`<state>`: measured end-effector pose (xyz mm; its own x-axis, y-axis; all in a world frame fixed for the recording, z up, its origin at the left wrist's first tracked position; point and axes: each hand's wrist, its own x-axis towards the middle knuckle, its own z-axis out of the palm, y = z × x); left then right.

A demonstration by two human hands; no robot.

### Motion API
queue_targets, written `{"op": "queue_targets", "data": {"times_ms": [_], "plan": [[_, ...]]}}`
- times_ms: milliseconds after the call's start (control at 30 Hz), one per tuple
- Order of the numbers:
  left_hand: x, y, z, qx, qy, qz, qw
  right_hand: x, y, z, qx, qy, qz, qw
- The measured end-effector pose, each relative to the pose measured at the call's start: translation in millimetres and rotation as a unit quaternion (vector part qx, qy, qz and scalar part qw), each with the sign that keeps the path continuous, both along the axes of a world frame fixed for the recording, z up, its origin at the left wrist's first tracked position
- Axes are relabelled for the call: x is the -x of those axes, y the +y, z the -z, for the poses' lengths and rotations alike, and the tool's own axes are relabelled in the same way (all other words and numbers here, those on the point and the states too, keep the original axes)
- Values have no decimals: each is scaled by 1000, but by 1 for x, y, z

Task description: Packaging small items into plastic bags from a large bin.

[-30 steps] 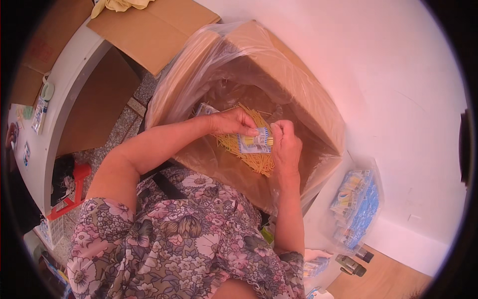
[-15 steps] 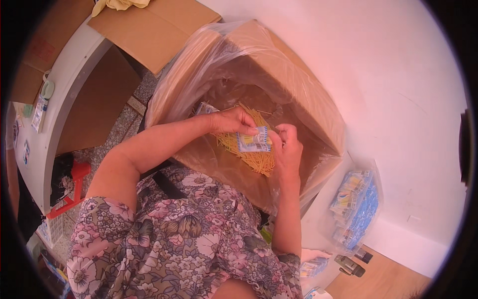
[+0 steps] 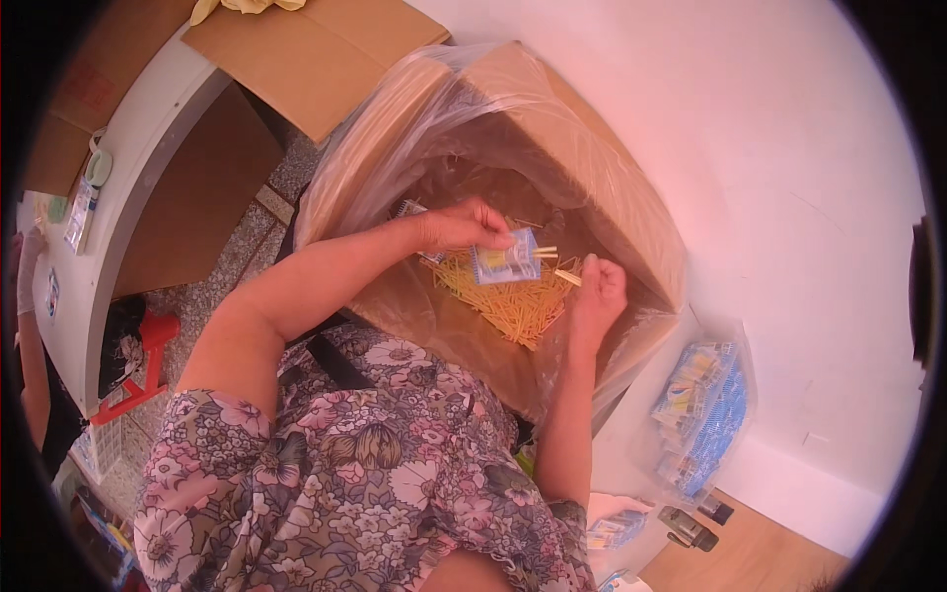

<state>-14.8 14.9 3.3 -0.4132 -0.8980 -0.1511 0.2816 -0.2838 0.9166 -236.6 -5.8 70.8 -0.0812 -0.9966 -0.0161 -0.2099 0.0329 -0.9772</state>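
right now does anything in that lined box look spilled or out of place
Nothing stands out. The yellow sticks lie loose in a heap on the plastic liner, all inside the cardboard box. The left hand holds a small packet.

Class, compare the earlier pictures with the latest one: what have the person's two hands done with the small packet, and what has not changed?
The right hand has drawn away from the small blue packet, to its right, pinching a few yellow sticks. The left hand still holds the packet over the loose sticks. The plastic-lined cardboard box has stayed put.
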Motion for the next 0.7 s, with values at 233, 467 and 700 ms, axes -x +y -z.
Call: {"op": "queue_targets", "data": {"times_ms": [233,467,700], "plan": [[-6,-7,-15,8,54,-28,998,16,-11,52,33,382,-136,913],[-11,4,-2,45,-20,-19,999,-52,34,-46,11,229,-250,941],[-1,6,-29,35,-4,-22,999,-29,26,-21,167,196,-225,940]]}}
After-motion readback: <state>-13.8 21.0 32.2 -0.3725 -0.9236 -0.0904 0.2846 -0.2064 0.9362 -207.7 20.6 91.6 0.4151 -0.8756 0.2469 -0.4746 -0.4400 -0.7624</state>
